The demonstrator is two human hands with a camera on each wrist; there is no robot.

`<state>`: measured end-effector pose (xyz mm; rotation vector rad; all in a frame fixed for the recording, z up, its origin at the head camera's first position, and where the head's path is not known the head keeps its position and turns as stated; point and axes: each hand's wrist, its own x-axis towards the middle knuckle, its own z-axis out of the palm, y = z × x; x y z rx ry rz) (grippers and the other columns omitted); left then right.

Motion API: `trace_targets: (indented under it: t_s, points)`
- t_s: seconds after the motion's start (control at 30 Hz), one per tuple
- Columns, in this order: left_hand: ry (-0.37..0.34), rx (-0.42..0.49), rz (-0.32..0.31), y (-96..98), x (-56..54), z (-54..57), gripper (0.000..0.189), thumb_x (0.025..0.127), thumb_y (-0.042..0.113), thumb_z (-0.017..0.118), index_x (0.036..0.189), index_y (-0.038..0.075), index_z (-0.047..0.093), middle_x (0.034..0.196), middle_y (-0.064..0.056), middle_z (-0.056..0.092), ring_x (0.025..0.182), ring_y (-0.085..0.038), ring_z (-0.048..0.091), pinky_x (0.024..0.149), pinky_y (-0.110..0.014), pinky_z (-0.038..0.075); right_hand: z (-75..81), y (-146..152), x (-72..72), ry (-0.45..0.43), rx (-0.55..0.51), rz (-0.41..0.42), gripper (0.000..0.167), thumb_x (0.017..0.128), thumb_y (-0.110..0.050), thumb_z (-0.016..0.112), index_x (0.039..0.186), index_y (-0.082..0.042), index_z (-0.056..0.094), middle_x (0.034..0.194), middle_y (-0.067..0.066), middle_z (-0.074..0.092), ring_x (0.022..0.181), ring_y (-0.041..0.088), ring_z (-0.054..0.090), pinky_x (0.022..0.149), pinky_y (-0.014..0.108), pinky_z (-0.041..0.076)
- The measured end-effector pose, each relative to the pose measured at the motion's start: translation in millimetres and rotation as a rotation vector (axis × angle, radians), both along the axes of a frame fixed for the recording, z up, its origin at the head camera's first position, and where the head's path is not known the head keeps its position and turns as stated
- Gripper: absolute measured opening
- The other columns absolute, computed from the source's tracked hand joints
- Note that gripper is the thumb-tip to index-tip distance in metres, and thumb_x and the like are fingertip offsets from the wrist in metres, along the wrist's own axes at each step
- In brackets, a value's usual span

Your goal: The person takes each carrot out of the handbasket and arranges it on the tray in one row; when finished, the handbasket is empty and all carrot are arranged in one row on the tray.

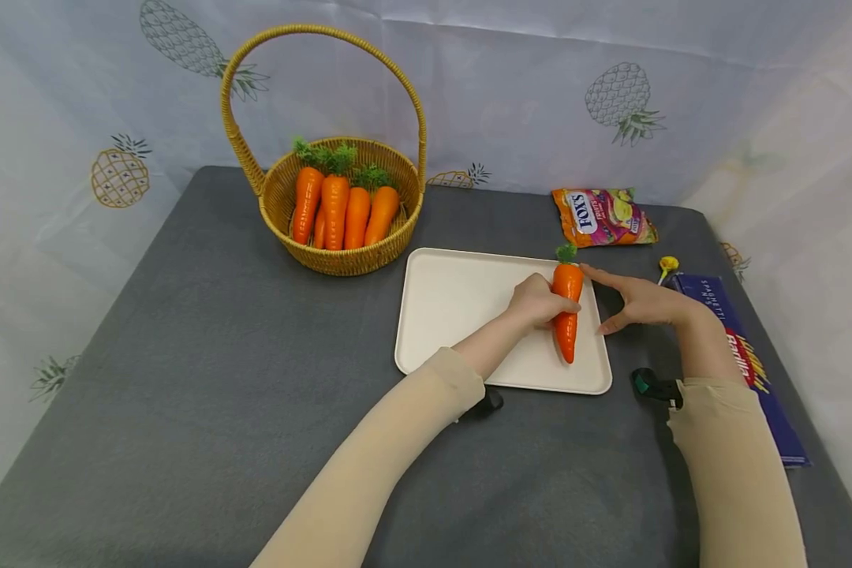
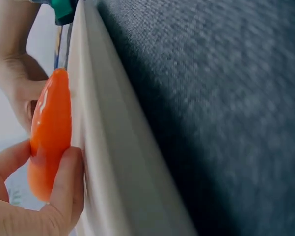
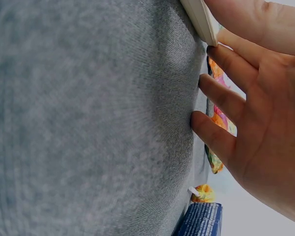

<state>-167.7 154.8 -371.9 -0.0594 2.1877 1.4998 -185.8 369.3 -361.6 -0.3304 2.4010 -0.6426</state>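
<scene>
L hand pinching carrot over tray; R hand fingers extended at right edge; slack pinch cld roll carrot, edge nudge cld shift tray

The head view looks forward and down from above the near side of the table, far enough back to take in the basket and the hanging cloth beyond. The left wrist view sits low and close beside the tray, turned sideways, peering past the left hand and carrot toward the right hand; the head view shares all four. The right wrist view, also sideways, skims low over the table, facing the far side past its own hand at close range, sharing the tray's corner, the snack bag and the blue box with the head view.
</scene>
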Motion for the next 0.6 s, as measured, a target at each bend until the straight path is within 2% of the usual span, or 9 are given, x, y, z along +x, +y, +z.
trace_targets:
  t_s: [0.27, 0.6]
  points:
    - [0.051, -0.135, -0.038, 8.7, 4.5, 1.0, 0.045, 0.084, 0.032, 0.078, 0.113, 0.006, 0.056, 0.092, -0.004, 0.060, 0.066, -0.013, 0.055, 0.051, -0.017, 0.045, -0.9, 1, 0.0, -0.009, -0.007, -0.010, 0.113, 0.078, -0.033, 0.080, 0.161, -0.020, 0.003, 0.165, 0.026, 0.003, 0.148, 0.057, 0.002, 0.109, 0.082, 0.006]
    - [0.125, -0.337, -0.107, 14.7, 8.1, 2.7, 0.063, 0.083, 0.044, 0.077, 0.128, 0.009, 0.051, 0.107, -0.003, 0.064, 0.083, -0.013, 0.059, 0.066, -0.021, 0.051, -0.9, 1, -1.6, -0.002, -0.016, 0.005, 0.112, 0.079, -0.029, 0.080, 0.161, -0.019, 0.004, 0.165, 0.027, 0.005, 0.147, 0.058, 0.005, 0.108, 0.083, 0.009]
